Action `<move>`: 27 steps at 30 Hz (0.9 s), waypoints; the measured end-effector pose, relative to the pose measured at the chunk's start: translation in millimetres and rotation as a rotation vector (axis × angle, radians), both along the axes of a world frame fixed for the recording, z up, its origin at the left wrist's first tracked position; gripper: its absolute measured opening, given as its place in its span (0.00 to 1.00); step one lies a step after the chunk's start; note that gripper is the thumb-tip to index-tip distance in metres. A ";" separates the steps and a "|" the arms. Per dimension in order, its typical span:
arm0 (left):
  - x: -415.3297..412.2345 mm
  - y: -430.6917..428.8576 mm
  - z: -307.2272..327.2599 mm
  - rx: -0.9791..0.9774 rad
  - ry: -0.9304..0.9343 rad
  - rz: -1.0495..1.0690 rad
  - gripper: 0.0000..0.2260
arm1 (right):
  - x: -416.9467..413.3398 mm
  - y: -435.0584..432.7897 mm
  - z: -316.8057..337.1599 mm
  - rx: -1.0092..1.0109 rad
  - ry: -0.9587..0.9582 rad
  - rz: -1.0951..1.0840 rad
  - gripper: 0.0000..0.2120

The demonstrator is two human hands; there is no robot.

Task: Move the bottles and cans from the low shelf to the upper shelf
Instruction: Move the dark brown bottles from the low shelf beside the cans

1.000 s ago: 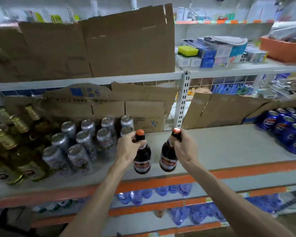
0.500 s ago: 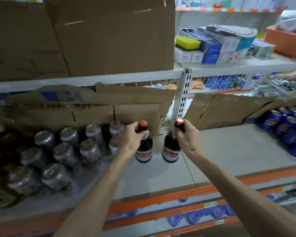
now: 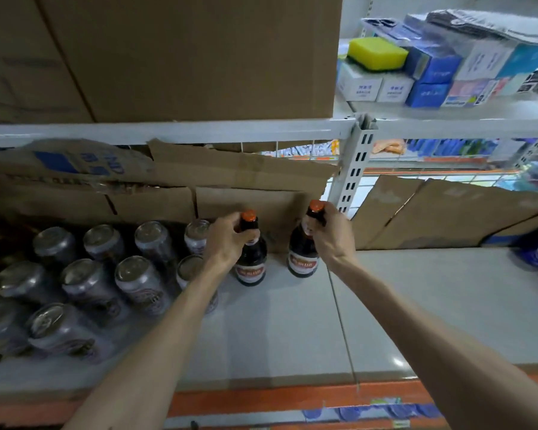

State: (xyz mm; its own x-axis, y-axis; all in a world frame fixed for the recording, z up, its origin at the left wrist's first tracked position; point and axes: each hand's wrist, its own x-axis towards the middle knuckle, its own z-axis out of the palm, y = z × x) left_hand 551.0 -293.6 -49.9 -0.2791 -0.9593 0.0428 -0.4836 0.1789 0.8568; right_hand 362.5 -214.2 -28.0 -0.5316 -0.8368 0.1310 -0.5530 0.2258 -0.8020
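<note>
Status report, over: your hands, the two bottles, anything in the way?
Left grip on left bottle neck, right grip on right bottle neck. Both bottles upright at the shelf. Silver cans close beside left bottle.

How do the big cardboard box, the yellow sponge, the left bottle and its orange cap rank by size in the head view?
1. cardboard box
2. left bottle and yellow sponge: look about alike; the sponge sits farther away, so unranked
3. orange cap
</note>
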 end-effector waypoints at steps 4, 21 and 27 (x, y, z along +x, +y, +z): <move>3.2 -8.2 -4.0 -0.004 0.028 0.012 0.10 | 0.6 -6.2 -10.2 0.009 0.020 0.026 0.03; -0.6 -16.6 -2.6 0.005 0.064 -0.045 0.07 | 3.0 -17.9 -21.2 0.058 -0.011 0.172 0.02; -2.5 -14.0 0.6 0.021 0.055 -0.034 0.08 | 1.4 -22.0 -21.7 0.047 -0.008 0.182 0.03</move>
State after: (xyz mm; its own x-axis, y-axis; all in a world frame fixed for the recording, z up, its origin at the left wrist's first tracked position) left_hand 548.5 -307.5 -49.3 -0.3097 -0.9500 0.0393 -0.4297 0.1767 0.8855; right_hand 363.9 -236.2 -49.7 -0.3716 -0.9244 0.0860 -0.5822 0.1599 -0.7971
